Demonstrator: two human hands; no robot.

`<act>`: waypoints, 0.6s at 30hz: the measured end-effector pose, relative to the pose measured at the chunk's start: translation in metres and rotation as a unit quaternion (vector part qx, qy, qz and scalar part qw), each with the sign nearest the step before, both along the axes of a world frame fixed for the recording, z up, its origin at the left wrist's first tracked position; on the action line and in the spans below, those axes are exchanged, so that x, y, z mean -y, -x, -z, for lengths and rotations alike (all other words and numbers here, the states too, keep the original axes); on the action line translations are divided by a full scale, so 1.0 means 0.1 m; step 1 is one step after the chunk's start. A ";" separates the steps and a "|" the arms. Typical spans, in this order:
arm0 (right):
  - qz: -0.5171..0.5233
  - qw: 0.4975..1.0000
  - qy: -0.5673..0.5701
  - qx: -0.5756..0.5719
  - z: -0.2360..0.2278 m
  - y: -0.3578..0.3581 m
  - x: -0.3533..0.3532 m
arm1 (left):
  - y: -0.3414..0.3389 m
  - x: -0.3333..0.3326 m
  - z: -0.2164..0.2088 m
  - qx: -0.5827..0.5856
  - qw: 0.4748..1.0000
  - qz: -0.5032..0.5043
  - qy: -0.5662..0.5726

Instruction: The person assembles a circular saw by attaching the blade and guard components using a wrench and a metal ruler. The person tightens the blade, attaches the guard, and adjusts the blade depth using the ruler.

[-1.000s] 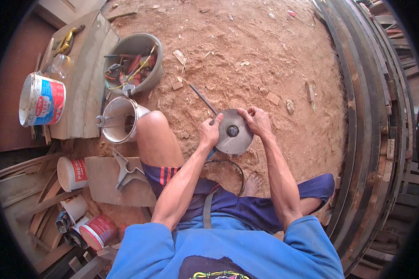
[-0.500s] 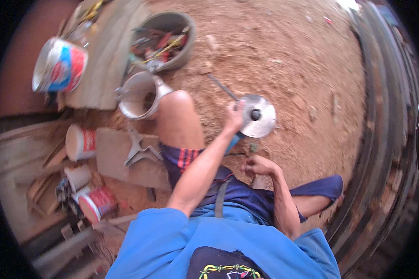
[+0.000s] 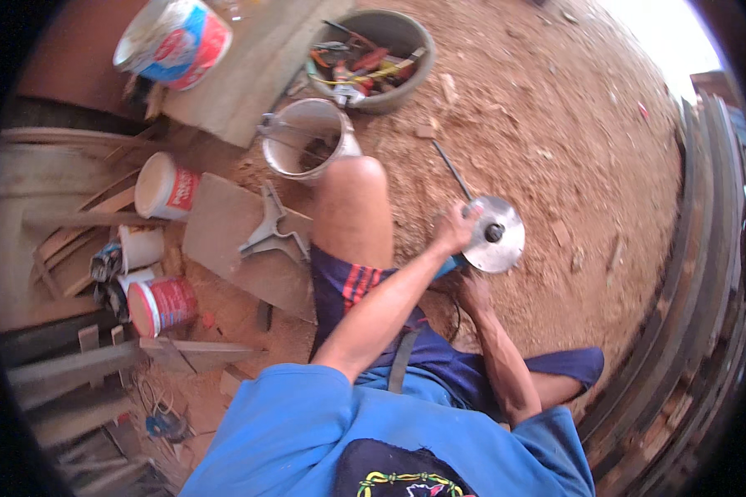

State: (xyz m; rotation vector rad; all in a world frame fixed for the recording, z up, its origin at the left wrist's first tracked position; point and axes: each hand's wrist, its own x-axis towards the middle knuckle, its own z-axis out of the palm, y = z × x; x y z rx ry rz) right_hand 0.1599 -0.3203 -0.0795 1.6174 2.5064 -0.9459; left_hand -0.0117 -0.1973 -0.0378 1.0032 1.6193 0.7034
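A power tool with a blue body [image 3: 448, 267], a round shiny metal disc [image 3: 506, 253] and a black hub is held in front of my bent knee, disc facing up. My left hand [image 3: 454, 228] is closed around the tool at the disc's left edge, its fingers at the rim. My right hand [image 3: 475, 291] is closed against the tool just below the disc, fingertips hidden by it. A thin dark rod [image 3: 452, 170] reaches from the disc's far edge toward a small wood block [image 3: 425, 132] on the ground. A dark cord hangs near my right wrist.
A white bucket [image 3: 294, 170] stands by my knee, with a basin [image 3: 419, 79] of tools behind it. A three-armed metal bracket [image 3: 275, 228] lies on a board [image 3: 211, 240] at left, near several paint tubs. Long stacked timbers [image 3: 704, 273] line the right side.
My right hand has moved up from beside the cord to the tool under the disc. My left hand stays on the tool. The view has shifted, showing more on the left.
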 end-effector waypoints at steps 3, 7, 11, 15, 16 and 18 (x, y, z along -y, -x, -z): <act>0.045 0.986 0.076 0.138 -0.55 0.12 -0.07 | -0.02 -0.01 -0.01 -0.028 0.999 0.018 -0.012; 0.112 0.992 0.048 -0.038 -1.94 0.09 -0.26 | -0.04 -0.02 -0.13 -0.001 1.000 -0.005 -0.009; 0.253 0.894 -0.070 -0.362 -2.96 0.75 -0.58 | -0.03 -0.01 -0.26 0.008 0.999 0.008 0.045; 0.128 0.908 -0.167 -0.363 -3.19 1.96 -1.02 | -0.06 0.01 -0.25 0.032 0.998 0.002 0.060; 0.102 0.903 -0.168 -0.382 -3.18 2.26 -1.08 | -0.07 0.02 -0.23 0.050 0.998 -0.005 0.038; 0.036 0.916 -0.150 -0.370 -3.08 2.76 -1.08 | -0.09 0.01 -0.19 0.001 1.000 -0.014 0.023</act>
